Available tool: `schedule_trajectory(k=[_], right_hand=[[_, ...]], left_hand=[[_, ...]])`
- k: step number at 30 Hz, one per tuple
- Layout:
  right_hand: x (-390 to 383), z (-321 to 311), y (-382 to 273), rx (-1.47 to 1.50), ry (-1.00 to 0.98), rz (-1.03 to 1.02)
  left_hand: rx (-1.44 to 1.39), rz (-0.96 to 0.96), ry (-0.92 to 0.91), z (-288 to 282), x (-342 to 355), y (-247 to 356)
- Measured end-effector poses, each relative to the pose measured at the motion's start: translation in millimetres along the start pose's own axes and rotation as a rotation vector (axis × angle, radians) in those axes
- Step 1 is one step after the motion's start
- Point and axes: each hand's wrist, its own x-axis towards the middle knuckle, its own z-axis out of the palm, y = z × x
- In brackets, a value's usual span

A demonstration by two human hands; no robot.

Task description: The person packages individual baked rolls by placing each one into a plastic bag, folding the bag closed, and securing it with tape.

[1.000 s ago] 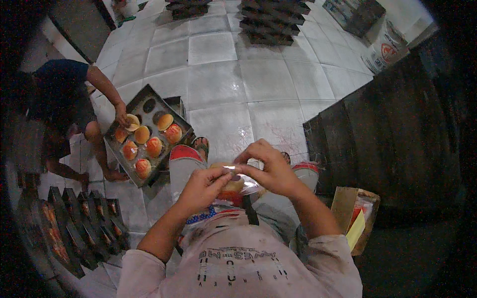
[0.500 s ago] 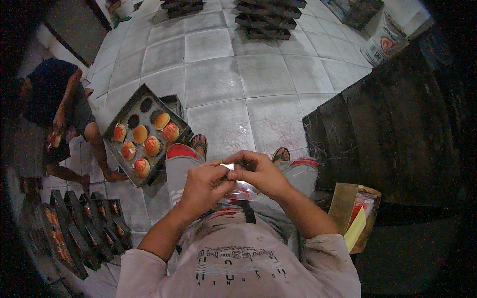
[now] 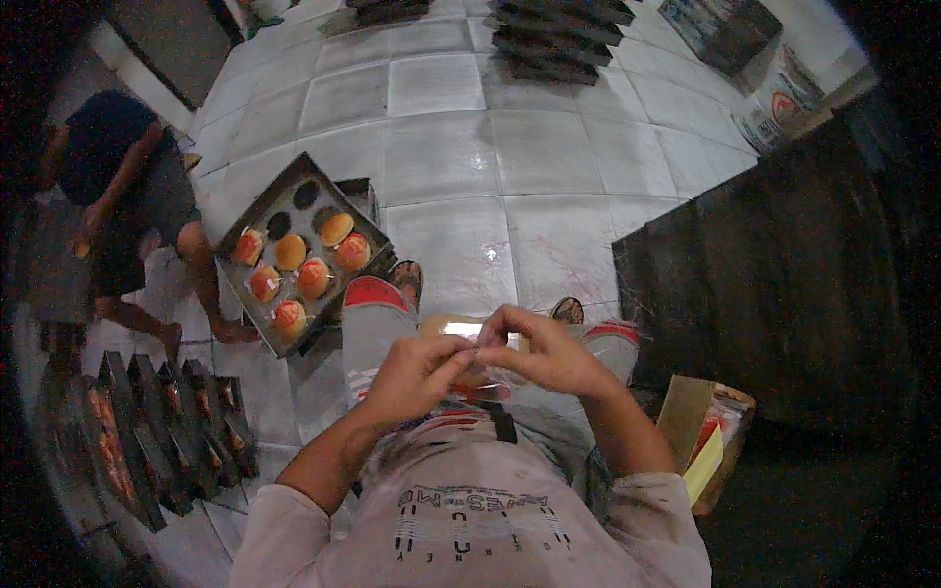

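Over my lap, my left hand (image 3: 420, 377) and my right hand (image 3: 549, 358) meet with fingertips pinched together. Between them is a shiny clear plastic bag (image 3: 480, 390), its neck gathered in the fingers. A rounded yellow-tan shape, which looks like a bun (image 3: 434, 324), shows through the plastic behind my fingers; most of it is hidden. To the left of my knee a dark square tray (image 3: 250, 318) holds several golden buns, most of them in clear wrapping with red print. A few of its round hollows hold no bun.
On the right, an opened cardboard box (image 3: 676, 421) contains plastic packaging and a yellow sheet (image 3: 702, 470). A large dark surface (image 3: 765, 265) stands beyond it. Filled trays (image 3: 147, 441) lean in a row at lower left, near a seated person (image 3: 123, 162). Dark trays (image 3: 554, 44) are stacked far off.
The view has shifted, so the surroundings sit further right. My hands remain pinched together on the bag, and the tan rounded shape now shows beyond my fingers.
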Motion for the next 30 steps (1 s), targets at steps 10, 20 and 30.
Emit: schedule_trajectory(k=[10, 20, 30], right_hand=[[7.0, 15.9, 4.9, -0.126, -0.074, -0.022], [5.6, 0.5, 12.5, 0.306, 0.019, 0.060], [0.1, 3.1, 3.3, 0.403, -0.182, 0.038]], left_hand=[[0.077, 0.038, -0.071, -11.2, -5.9, 2.0], [0.047, 0.072, -0.037, -8.9, 3.6, 7.3], [0.073, 0.140, -0.034, -5.9, 7.7, 17.5]])
